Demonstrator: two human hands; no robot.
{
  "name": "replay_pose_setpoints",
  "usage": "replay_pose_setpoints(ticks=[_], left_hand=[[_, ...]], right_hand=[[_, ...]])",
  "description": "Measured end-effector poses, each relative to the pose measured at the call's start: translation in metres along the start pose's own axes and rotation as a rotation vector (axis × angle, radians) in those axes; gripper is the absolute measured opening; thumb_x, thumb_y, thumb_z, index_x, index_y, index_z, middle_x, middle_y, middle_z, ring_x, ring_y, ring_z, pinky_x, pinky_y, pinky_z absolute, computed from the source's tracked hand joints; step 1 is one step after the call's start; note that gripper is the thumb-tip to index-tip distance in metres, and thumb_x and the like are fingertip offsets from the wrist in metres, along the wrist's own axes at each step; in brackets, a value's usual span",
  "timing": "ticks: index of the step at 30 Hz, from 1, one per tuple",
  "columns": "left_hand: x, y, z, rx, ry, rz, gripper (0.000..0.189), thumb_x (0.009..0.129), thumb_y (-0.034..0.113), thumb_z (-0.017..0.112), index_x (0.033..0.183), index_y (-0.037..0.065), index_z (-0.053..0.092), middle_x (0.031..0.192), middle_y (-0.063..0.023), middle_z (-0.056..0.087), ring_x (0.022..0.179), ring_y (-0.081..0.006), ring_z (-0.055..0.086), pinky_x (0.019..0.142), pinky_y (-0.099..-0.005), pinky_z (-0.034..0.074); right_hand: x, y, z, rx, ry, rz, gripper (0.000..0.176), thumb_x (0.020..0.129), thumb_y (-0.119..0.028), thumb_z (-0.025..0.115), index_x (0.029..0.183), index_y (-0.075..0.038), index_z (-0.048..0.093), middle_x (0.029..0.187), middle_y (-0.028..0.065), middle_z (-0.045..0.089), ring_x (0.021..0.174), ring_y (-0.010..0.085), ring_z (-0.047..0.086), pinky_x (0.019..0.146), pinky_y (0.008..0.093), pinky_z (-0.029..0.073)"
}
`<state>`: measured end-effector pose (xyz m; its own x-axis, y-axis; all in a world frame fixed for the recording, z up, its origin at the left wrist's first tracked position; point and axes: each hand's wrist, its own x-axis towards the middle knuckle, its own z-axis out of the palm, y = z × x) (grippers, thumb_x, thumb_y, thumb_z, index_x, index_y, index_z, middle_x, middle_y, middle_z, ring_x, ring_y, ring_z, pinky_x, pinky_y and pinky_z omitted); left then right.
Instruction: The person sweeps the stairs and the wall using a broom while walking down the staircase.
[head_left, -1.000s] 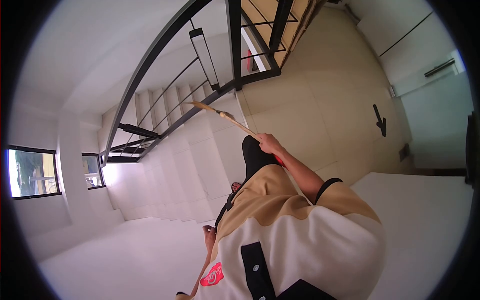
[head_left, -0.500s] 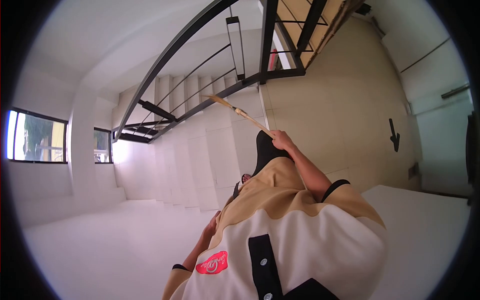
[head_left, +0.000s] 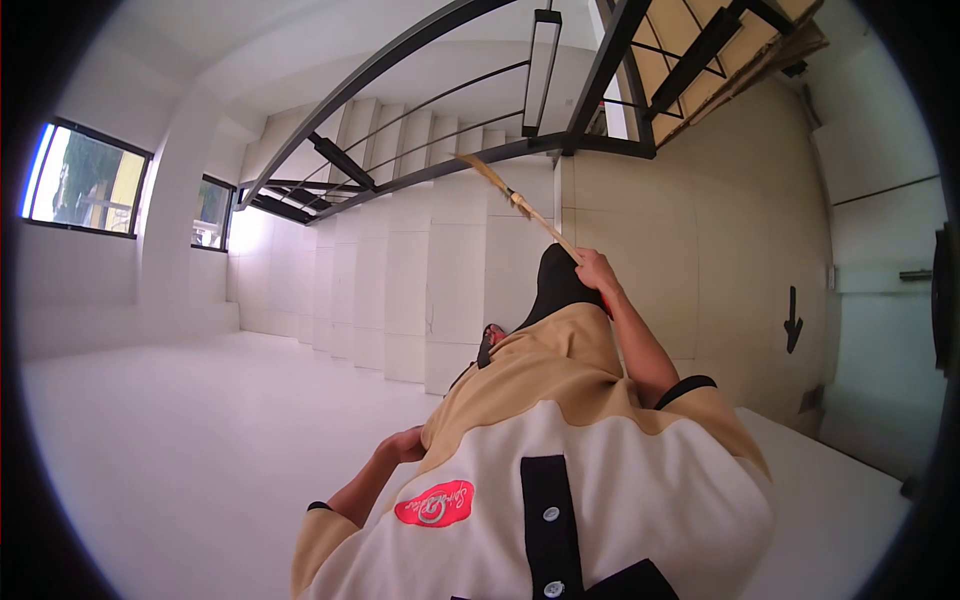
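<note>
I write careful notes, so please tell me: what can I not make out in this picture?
All in the head view:
- Left hand: fingertips go out of sight at the shirt.
- Broom: the handle's near end, hidden by the right hand.
- Red patch by that wrist: too small to name.
- Railing: cut off by the top edge.
- Badge: lettering too small.

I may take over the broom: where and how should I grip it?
Probably by the slim handle of the broom, between its binding and the right hand, closing across it from the tiled floor side: the bristles flare at the far end, and the black trouser leg lies opposite.
</note>
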<state>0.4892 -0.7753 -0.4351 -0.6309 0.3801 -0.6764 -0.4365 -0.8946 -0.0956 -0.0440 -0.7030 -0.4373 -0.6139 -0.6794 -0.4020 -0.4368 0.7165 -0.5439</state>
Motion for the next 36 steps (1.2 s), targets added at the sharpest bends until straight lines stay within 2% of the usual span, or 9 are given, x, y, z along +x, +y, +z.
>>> replay_pose_setpoints(ticks=[4,10,20,22,26,27,30,33,36], left_hand=[[0.011,-0.017,-0.009,-0.088,-0.026,0.0,0.032,0.086,0.021,0.044,0.111,0.001,0.049,0.106,-0.0095,0.057,0.092,-0.0151,0.056,0.079,-0.0304,0.047],[0.028,-0.022,-0.011,-0.1,0.013,0.098,0.032,0.086,0.02,0.043,0.111,0.001,0.049,0.106,-0.0092,0.057,0.092,-0.015,0.056,0.079,-0.0305,0.047],[0.06,-0.036,-0.059,-0.108,-0.031,0.191,0.032,0.085,0.02,0.042,0.111,0.002,0.049,0.105,-0.0088,0.057,0.092,-0.0149,0.056,0.079,-0.0306,0.047],[0.055,-0.034,-0.047,-0.071,0.001,0.223,0.033,0.085,0.021,0.042,0.111,0.002,0.049,0.105,-0.0087,0.057,0.092,-0.0148,0.056,0.079,-0.0304,0.047],[0.003,-0.009,0.066,0.158,0.282,0.359,0.036,0.085,0.025,0.042,0.113,0.002,0.048,0.106,-0.0086,0.057,0.091,-0.0144,0.056,0.078,-0.0298,0.047],[0.006,-0.014,0.054,0.16,0.185,0.396,0.038,0.085,0.026,0.042,0.114,0.002,0.047,0.106,-0.0087,0.056,0.091,-0.0142,0.057,0.079,-0.0297,0.047],[0.011,-0.014,0.034,0.091,0.221,0.234,0.041,0.083,0.022,0.047,0.12,0.005,0.039,0.114,-0.0087,0.05,0.096,-0.0143,0.054,0.08,-0.0297,0.046],[0.017,-0.007,0.026,0.031,0.249,0.072,0.049,0.082,0.017,0.051,0.126,0.008,0.032,0.122,-0.0088,0.043,0.101,-0.0145,0.051,0.082,-0.0296,0.046],[0.007,-0.001,0.055,0.065,0.151,0.235,0.051,0.079,0.012,0.054,0.125,0.006,0.033,0.123,-0.0087,0.042,0.105,-0.0158,0.048,0.086,-0.0284,0.043]], right_hand=[[0.005,0.009,0.002,-0.027,0.018,0.002,0.035,0.067,-0.009,0.054,0.102,-0.008,0.056,0.09,0.0203,0.058,0.085,0.035,0.056,0.076,0.0375,0.046],[0.006,0.01,0.009,-0.037,0.045,0.033,0.034,0.067,-0.009,0.053,0.101,-0.008,0.056,0.089,0.0209,0.058,0.084,0.0359,0.056,0.075,0.0385,0.046],[0.001,0.007,0.015,0.012,0.041,0.024,0.033,0.068,-0.01,0.053,0.101,-0.009,0.056,0.089,0.0202,0.059,0.084,0.0355,0.056,0.074,0.038,0.046],[-0.002,0.005,0.013,0.001,0.034,0.024,0.033,0.068,-0.01,0.052,0.101,-0.008,0.056,0.09,0.0205,0.058,0.085,0.0356,0.056,0.075,0.038,0.046],[-0.003,0.009,0.011,-0.016,0.045,0.011,0.035,0.068,-0.009,0.052,0.103,-0.008,0.056,0.091,0.0204,0.058,0.086,0.0355,0.055,0.076,0.0379,0.045],[-0.003,0.012,0.012,-0.011,0.057,0.008,0.036,0.067,-0.009,0.054,0.103,-0.008,0.056,0.091,0.0199,0.058,0.086,0.0353,0.055,0.075,0.0378,0.045],[-0.008,0.008,0.006,-0.039,0.03,0.05,0.037,0.067,-0.009,0.054,0.104,-0.008,0.055,0.094,0.0194,0.058,0.088,0.0349,0.055,0.077,0.0375,0.045],[-0.006,0.018,0.01,-0.073,0.047,0.008,0.035,0.069,-0.01,0.049,0.103,-0.008,0.056,0.091,0.0216,0.058,0.086,0.0359,0.056,0.076,0.0389,0.045],[-0.012,0.011,0.002,-0.049,0.024,0.057,0.039,0.067,-0.01,0.055,0.107,-0.008,0.054,0.096,0.0201,0.057,0.091,0.0337,0.055,0.078,0.0359,0.044]])
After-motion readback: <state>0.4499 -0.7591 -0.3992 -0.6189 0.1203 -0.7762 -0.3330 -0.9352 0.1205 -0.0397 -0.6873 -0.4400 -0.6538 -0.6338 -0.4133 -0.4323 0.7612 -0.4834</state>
